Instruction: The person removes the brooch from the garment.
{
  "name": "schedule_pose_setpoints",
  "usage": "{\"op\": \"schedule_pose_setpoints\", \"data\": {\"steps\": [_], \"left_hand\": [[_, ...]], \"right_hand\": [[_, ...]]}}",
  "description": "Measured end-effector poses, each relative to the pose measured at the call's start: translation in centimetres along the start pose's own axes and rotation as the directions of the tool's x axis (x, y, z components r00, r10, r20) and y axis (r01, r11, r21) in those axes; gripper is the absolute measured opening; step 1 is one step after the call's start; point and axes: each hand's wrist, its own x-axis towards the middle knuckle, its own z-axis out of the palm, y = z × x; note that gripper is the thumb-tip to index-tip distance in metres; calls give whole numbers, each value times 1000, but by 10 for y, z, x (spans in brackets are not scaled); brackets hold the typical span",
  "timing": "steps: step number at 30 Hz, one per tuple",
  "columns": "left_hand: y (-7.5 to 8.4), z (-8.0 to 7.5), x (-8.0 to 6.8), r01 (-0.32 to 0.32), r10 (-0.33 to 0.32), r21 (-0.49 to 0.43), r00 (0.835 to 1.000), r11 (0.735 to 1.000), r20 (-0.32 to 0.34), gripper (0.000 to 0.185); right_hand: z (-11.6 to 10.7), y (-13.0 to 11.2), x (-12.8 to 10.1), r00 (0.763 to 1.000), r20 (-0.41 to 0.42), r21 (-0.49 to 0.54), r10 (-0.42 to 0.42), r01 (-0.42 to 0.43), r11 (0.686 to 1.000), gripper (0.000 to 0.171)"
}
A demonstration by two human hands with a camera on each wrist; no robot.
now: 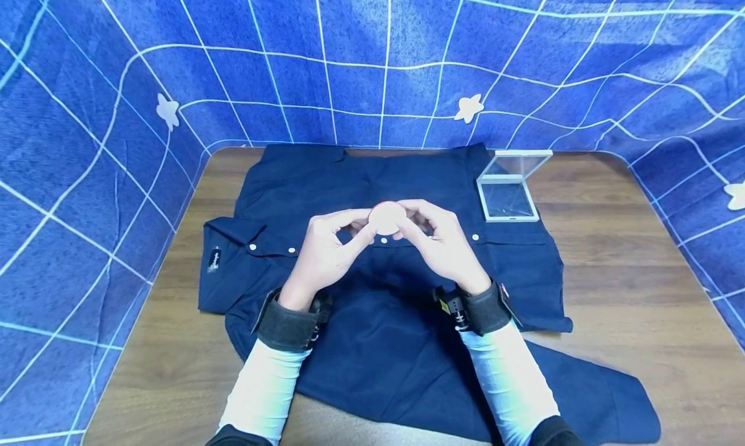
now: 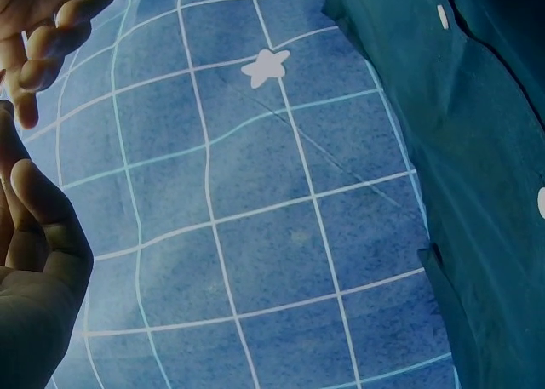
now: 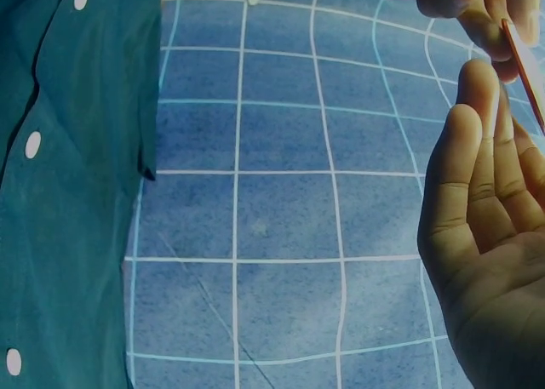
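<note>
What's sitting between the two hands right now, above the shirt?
In the head view, a small pale pink disc sits between the left hand and the right hand, pinched at its edges by both hands' fingertips, above the navy shirt.

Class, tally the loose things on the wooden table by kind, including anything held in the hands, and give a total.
Navy shirt: 1
Clear square case, lid open: 1
Round pink disc, held by the left hand and right hand: 1
Total: 3

Both hands, left hand (image 1: 323,252) and right hand (image 1: 442,242), pinch pink disc (image 1: 387,218) above navy shirt (image 1: 372,342)
</note>
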Motion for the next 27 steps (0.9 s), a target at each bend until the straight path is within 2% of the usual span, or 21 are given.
{"op": "schedule_pose_setpoints", "data": {"steps": [7,12,22,27], "left_hand": [[-1,4,-1,-3,3,22,1000,1000,6,22],[-1,5,-1,2,-2,36,1000,999,15,22],[-1,6,1,8,-9,35,1000,999,26,22],[0,5,1,7,-8,33,999,999,36,22]], "right_hand": [[3,3,1,1000,15,88,-14,13,996,27],[4,5,1,1000,11,82,-15,15,996,24],[4,5,2,999,8,108,36,-36,994,18],[5,6,1,1000,2,88,25,-25,996,14]]}}
